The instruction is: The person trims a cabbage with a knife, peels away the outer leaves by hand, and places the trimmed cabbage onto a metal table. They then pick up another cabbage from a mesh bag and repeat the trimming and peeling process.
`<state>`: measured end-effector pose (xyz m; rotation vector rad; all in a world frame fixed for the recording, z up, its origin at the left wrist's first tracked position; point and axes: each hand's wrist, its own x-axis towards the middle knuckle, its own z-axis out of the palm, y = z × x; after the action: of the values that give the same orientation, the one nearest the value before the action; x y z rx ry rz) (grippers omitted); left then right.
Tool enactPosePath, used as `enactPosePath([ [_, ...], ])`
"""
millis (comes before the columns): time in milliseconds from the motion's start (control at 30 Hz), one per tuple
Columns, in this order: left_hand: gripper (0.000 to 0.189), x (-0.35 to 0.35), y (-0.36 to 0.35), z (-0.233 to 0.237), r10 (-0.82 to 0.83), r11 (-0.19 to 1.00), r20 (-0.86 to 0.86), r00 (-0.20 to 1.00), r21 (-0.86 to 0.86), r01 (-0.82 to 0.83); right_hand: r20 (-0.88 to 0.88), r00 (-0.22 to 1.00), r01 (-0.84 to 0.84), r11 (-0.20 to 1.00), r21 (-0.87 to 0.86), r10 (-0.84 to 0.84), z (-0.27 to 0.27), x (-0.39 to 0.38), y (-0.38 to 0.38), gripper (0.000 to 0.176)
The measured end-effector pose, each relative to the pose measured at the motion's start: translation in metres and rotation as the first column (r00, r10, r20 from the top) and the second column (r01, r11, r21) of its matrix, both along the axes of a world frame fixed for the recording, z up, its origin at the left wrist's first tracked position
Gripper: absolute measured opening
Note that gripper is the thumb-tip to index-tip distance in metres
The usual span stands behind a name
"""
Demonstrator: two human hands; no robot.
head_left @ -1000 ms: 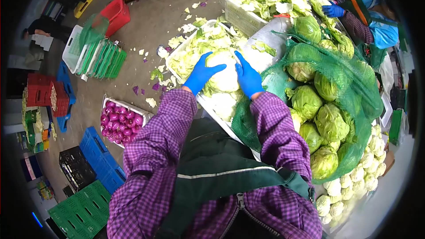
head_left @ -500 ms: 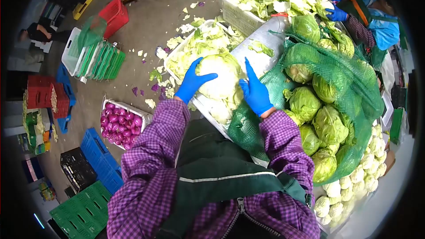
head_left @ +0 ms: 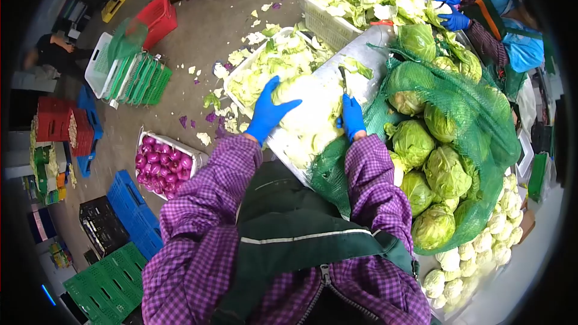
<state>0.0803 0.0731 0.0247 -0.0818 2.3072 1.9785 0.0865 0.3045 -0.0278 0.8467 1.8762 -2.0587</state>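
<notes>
In the middle, an overexposed pale cabbage [head_left: 310, 105] rests on the metal work surface [head_left: 367, 54]. My left hand [head_left: 268, 112], in a blue glove, grips its left side with the thumb laid across towards the top. On the cabbage's right side, my right hand [head_left: 353, 117], also gloved, is closed round a knife [head_left: 344, 79]. The thin dark blade points away from me; the handle is hidden in the fingers. Beside that hand, a green mesh sack [head_left: 376, 114] spills several green cabbages [head_left: 447, 171]. A loose leaf [head_left: 356, 67] lies beyond the knife.
A white crate [head_left: 232, 87] of trimmed leaves stands beyond my left hand, another leaf-filled crate [head_left: 334, 21] behind it. Purple onions [head_left: 161, 165] fill a box at left. Peeled cabbages [head_left: 457, 274] lie at lower right. A co-worker's gloved hands [head_left: 454, 19] work at upper right.
My right hand has turned from spread fingers beside the cabbage to a closed grip, and the knife blade now shows above it. My left hand stays at the cabbage's left side.
</notes>
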Motion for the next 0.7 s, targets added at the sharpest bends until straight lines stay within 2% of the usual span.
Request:
enactPosePath([
  [33,0.085,0.007,0.006,0.012,0.126,0.992,0.069,0.990,-0.012,-0.125,0.072,0.997,-0.014,1.000,-0.004,0.014,0.006,0.010,0.004,0.038],
  [67,0.085,0.007,0.009,0.011,0.121,0.993,0.061,0.991,-0.007,-0.121,0.137,0.990,-0.026,1.000,-0.007,0.026,0.013,0.018,0.009,0.040],
  [100,0.087,0.010,0.013,0.008,0.101,0.988,0.112,0.989,0.104,-0.113,0.237,0.967,-0.097,0.995,0.001,0.094,0.017,0.022,0.017,0.044],
  [133,0.089,0.013,0.015,0.005,0.077,0.971,0.165,0.983,0.213,-0.112,0.241,0.966,-0.097,0.995,0.005,0.093,0.012,0.031,0.026,0.044],
  [167,0.094,0.009,0.012,0.003,-0.002,0.975,0.154,0.988,0.220,-0.032,-0.039,0.974,-0.181,0.875,0.449,0.222,0.004,0.039,0.035,0.046],
  [200,0.094,-0.001,0.008,0.001,-0.004,0.975,0.153,0.988,0.221,-0.030,-0.233,0.867,-0.084,0.589,0.804,0.442,-0.001,0.040,0.039,0.049],
  [233,0.094,-0.011,0.006,-0.003,-0.084,0.994,0.084,0.993,0.077,0.078,0.048,0.907,-0.315,0.600,0.735,0.418,0.075,0.037,0.029,0.057],
  [267,0.094,-0.018,0.006,-0.006,-0.174,0.982,0.027,0.984,-0.074,0.175,0.052,0.907,-0.317,0.598,0.736,0.418,0.090,0.035,0.023,0.057],
  [333,0.096,-0.028,0.011,0.007,-0.202,0.974,0.057,0.978,-0.093,0.206,-0.228,0.791,-0.277,0.664,0.695,0.568,0.103,0.031,0.015,0.060],
  [400,0.099,-0.036,0.016,0.011,-0.248,0.941,0.044,0.968,-0.225,0.252,-0.319,0.629,-0.221,0.557,0.800,0.709,0.080,0.022,0.005,0.063],
  [467,0.103,-0.037,0.019,0.001,-0.246,0.942,-0.006,0.969,-0.238,0.237,-0.275,0.644,-0.250,0.536,0.806,0.714,0.079,0.008,-0.005,0.061],
  [533,0.108,-0.031,0.023,-0.004,-0.241,0.942,-0.049,0.969,-0.254,0.221,0.026,0.801,-0.453,0.577,0.679,0.598,0.085,-0.016,-0.010,0.058],
  [600,0.103,-0.017,0.028,-0.006,-0.282,0.933,-0.189,0.940,-0.284,0.223,0.020,0.906,-0.334,0.685,0.647,0.423,0.039,-0.053,0.008,0.054],
  [633,0.104,-0.014,0.030,-0.002,-0.327,0.940,-0.153,0.933,-0.151,0.305,0.063,0.870,-0.383,0.591,0.710,0.489,-0.008,-0.065,0.012,0.053],
  [667,0.106,-0.013,0.026,-0.005,-0.386,0.882,-0.143,0.911,-0.347,0.319,0.094,0.865,-0.457,0.697,0.552,0.492,-0.020,-0.065,0.016,0.053],
  [700,0.108,-0.020,0.024,-0.007,-0.390,0.897,-0.146,0.909,-0.285,0.339,-0.070,0.881,-0.329,0.712,0.621,0.468,-0.040,-0.066,0.019,0.052],
])
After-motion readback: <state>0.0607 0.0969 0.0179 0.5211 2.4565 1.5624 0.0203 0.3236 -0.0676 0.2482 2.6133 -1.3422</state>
